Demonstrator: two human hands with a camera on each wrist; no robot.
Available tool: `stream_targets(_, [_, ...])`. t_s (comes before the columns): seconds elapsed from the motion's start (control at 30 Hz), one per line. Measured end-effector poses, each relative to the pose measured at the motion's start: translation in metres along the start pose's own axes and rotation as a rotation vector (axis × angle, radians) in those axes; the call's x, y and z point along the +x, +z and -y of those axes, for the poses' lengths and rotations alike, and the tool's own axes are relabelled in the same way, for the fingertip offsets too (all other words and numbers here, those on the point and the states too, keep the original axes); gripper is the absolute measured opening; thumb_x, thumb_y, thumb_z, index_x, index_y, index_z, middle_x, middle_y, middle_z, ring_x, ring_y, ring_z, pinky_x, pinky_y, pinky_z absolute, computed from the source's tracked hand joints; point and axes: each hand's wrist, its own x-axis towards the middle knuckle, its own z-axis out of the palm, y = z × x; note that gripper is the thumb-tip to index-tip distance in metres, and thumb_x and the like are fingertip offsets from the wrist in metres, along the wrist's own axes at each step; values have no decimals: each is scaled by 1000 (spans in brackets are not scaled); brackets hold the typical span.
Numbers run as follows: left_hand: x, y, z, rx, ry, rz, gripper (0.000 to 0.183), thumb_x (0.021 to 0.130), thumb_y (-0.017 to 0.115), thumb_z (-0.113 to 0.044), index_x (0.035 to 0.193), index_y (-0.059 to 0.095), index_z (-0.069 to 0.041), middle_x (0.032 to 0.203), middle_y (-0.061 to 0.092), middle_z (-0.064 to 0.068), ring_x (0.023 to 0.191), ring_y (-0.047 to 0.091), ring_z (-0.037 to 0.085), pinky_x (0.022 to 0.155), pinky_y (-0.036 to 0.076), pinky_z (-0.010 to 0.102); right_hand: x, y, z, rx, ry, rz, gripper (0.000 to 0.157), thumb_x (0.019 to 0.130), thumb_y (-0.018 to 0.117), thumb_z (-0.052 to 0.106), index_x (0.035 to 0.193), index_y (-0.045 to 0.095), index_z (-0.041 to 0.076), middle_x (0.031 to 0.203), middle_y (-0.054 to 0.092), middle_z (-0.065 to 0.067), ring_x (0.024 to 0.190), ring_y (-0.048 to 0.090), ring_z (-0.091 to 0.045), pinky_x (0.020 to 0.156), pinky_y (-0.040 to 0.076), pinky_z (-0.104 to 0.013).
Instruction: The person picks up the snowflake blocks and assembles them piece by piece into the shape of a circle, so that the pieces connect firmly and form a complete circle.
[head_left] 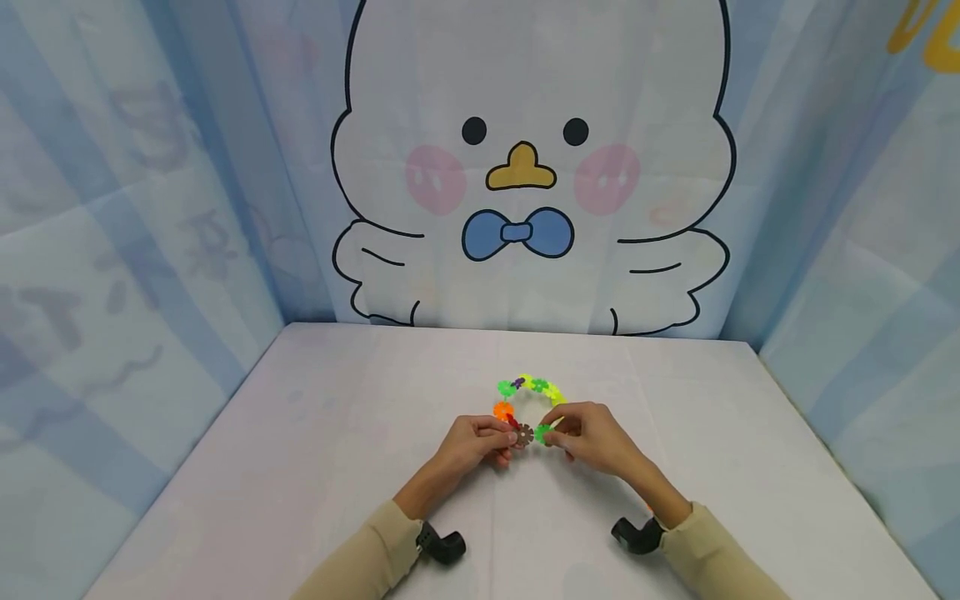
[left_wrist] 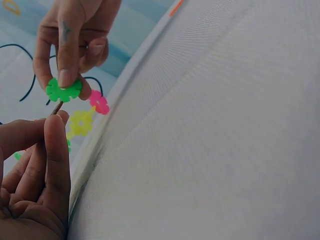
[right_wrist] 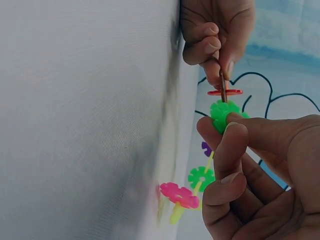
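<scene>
My left hand (head_left: 474,442) pinches a brown snowflake disc (head_left: 525,434) between thumb and fingers. Thumb and index finger of my right hand (head_left: 596,437) pinch a green snowflake disc (right_wrist: 219,116). The two discs meet edge to edge in the wrist views, the brown one seen edge-on; whether their slots interlock I cannot tell. A chain of joined discs curves behind the hands: a red disc (right_wrist: 235,92), an orange disc (head_left: 503,410), another green disc (head_left: 506,388), a purple one, yellow discs (head_left: 553,393) and a pink disc (right_wrist: 179,195). My right fingers hide part of the chain.
A white-covered table (head_left: 337,400) lies under the hands. Blue and white curtains (head_left: 135,250) stand on both sides and a cartoon backdrop (head_left: 525,292) behind. Black wrist cameras (head_left: 442,546) sit on both wrists. A bit of orange (left_wrist: 176,7) shows in the left wrist view.
</scene>
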Motion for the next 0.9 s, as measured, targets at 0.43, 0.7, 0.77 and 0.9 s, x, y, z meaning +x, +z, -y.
stream_targets(0.43, [-3, 0, -1, 1, 8, 2, 20, 96, 76, -7, 108, 72, 9, 92, 82, 12, 66, 69, 7, 66, 62, 22, -1, 7, -3, 21, -31, -46, 12, 93, 80, 11, 105, 79, 11, 86, 80, -10, 54, 63, -20, 50, 45, -23])
stream_targets(0.7, [-4, -1, -3, 21, 4, -4, 21, 96, 76, -10, 109, 74, 8, 88, 80, 6, 65, 68, 8, 67, 62, 21, -2, 13, -2, 29, -57, -99, 13, 93, 81, 10, 105, 80, 9, 85, 79, -10, 52, 62, -19, 50, 47, -23])
stream_targets(0.77, [-4, -2, -3, 17, 2, -6, 22, 97, 76, -11, 109, 74, 7, 86, 79, 4, 64, 67, 8, 68, 61, 21, -2, 15, -2, 29, -66, -118, 13, 92, 81, 10, 105, 81, 9, 82, 78, -10, 51, 62, -19, 51, 47, -22])
stream_targets(0.9, [-5, -2, -5, 13, 8, -6, 23, 98, 75, -11, 110, 74, 8, 86, 78, 3, 65, 67, 7, 68, 61, 21, -3, 18, -2, 39, -86, -149, 13, 92, 82, 11, 105, 82, 8, 75, 75, -11, 49, 61, -20, 51, 48, -22])
